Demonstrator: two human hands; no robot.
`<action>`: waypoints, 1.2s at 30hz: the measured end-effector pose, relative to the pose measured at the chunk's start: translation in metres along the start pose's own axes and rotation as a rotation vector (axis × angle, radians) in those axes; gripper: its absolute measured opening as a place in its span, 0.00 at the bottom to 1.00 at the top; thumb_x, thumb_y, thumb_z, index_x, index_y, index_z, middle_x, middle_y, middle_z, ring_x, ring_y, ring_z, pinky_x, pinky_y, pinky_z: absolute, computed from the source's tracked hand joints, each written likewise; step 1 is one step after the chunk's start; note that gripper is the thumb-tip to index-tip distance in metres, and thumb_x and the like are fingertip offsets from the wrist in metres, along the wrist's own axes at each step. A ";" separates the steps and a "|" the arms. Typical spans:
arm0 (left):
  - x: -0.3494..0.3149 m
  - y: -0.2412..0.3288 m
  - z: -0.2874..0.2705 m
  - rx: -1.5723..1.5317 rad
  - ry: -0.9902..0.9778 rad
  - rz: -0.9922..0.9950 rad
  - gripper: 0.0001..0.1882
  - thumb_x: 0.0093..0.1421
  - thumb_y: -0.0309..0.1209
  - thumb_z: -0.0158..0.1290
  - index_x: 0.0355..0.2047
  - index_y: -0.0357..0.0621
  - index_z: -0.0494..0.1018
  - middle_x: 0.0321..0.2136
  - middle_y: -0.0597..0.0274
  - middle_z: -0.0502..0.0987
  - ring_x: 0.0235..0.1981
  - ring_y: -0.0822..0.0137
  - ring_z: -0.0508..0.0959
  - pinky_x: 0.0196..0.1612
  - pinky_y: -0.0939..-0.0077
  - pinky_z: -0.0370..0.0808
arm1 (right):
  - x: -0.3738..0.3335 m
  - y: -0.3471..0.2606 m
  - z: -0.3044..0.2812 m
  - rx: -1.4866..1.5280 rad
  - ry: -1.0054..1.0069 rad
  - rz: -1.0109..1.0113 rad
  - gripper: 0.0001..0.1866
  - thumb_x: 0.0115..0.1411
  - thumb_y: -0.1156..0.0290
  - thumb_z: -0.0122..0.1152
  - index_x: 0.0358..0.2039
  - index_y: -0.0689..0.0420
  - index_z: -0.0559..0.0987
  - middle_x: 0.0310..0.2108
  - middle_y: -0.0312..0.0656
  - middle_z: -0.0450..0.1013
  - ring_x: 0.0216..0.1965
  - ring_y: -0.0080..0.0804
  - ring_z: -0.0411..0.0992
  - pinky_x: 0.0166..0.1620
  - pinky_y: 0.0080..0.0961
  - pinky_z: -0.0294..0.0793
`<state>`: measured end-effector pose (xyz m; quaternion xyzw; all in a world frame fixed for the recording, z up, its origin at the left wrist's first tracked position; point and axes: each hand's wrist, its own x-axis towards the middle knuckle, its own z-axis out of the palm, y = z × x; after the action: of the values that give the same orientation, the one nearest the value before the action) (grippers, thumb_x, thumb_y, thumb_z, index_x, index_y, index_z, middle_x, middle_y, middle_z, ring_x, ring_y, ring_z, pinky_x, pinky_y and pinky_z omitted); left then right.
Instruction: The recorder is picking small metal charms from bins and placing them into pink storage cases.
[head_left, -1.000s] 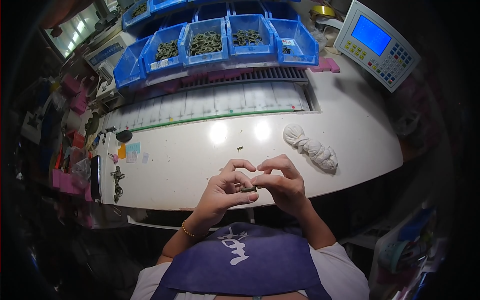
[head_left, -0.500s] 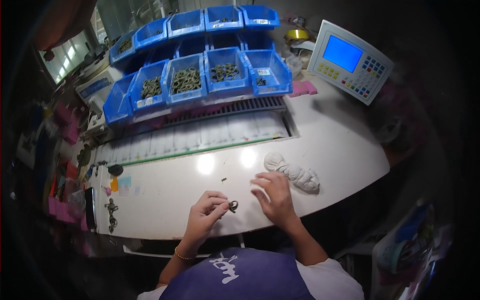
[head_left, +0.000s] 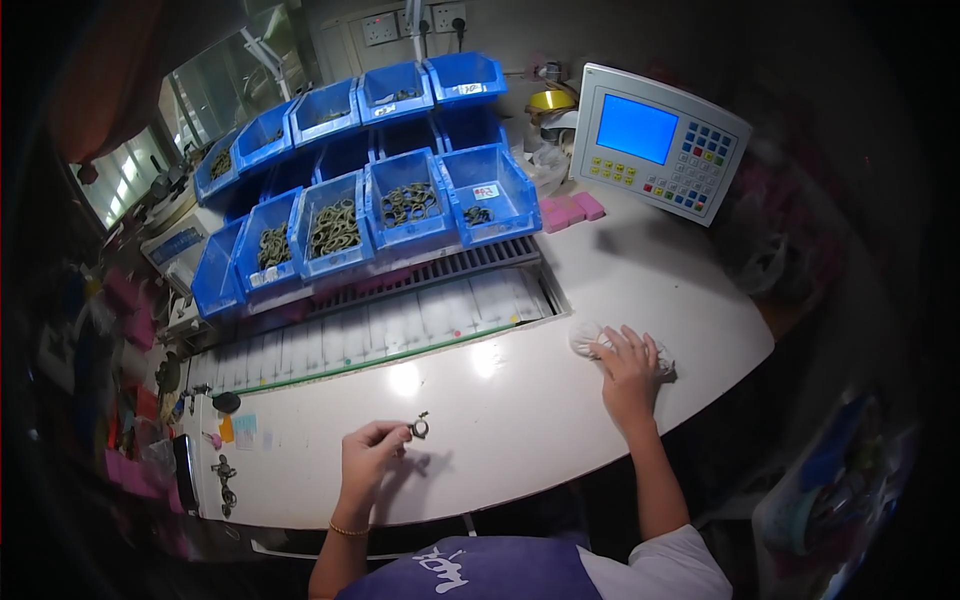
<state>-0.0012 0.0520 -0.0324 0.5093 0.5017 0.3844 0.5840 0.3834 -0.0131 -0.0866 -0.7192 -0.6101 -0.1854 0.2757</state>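
My left hand (head_left: 368, 462) is closed, with a small dark metal ring (head_left: 421, 429) pinched between thumb and fingertips above the white table. A tiny dark scrap (head_left: 424, 414) shows just beyond the ring. Over to the right, my right hand (head_left: 629, 378) lies across a twisted white cloth bundle (head_left: 583, 341), fingers spread over its top. The hand covers most of the bundle; its left end and a bit of its right end still show.
Tilted blue bins (head_left: 335, 225) stand in rows at the back, several holding dark rings. A control panel (head_left: 660, 145) with a blue screen is at the back right, near pink blocks (head_left: 572, 211). Dark metal pieces (head_left: 226, 485) lie on the table's left side.
My right hand has moved right, from beside the cloth bundle onto it. My left hand keeps the ring and has shifted left. The whole view has tilted and shifted.
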 end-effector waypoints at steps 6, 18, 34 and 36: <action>0.116 0.090 0.082 0.202 0.026 0.723 0.06 0.59 0.28 0.63 0.33 0.37 0.83 0.29 0.65 0.77 0.31 0.75 0.72 0.35 0.82 0.67 | 0.000 0.021 -0.004 0.030 0.080 0.139 0.11 0.55 0.78 0.63 0.39 0.51 0.84 0.51 0.39 0.76 0.59 0.42 0.68 0.66 0.49 0.57; 0.134 0.043 0.103 0.788 0.214 1.148 0.08 0.54 0.31 0.64 0.36 0.50 0.83 0.40 0.58 0.75 0.42 0.57 0.71 0.47 0.63 0.67 | 0.026 0.097 0.016 -0.126 0.052 0.172 0.11 0.57 0.78 0.58 0.38 0.51 0.84 0.52 0.38 0.77 0.60 0.43 0.67 0.65 0.46 0.60; 0.247 -0.003 -0.163 1.416 0.231 0.330 0.40 0.68 0.56 0.42 0.69 0.39 0.54 0.70 0.42 0.54 0.70 0.42 0.52 0.70 0.43 0.43 | 0.035 0.067 0.022 0.081 -0.009 0.086 0.03 0.55 0.81 0.61 0.30 0.62 0.80 0.46 0.46 0.76 0.55 0.49 0.69 0.58 0.40 0.69; 0.261 -0.016 -0.174 1.343 0.301 0.551 0.38 0.68 0.58 0.40 0.67 0.42 0.59 0.68 0.44 0.59 0.69 0.43 0.56 0.70 0.50 0.49 | 0.038 0.057 0.031 0.073 -0.004 0.077 0.03 0.55 0.82 0.60 0.31 0.63 0.80 0.45 0.47 0.76 0.54 0.49 0.69 0.58 0.40 0.69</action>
<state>-0.1196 0.3361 -0.0952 0.8063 0.5573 0.1929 -0.0460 0.4446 0.0293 -0.0976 -0.7322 -0.5888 -0.1508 0.3073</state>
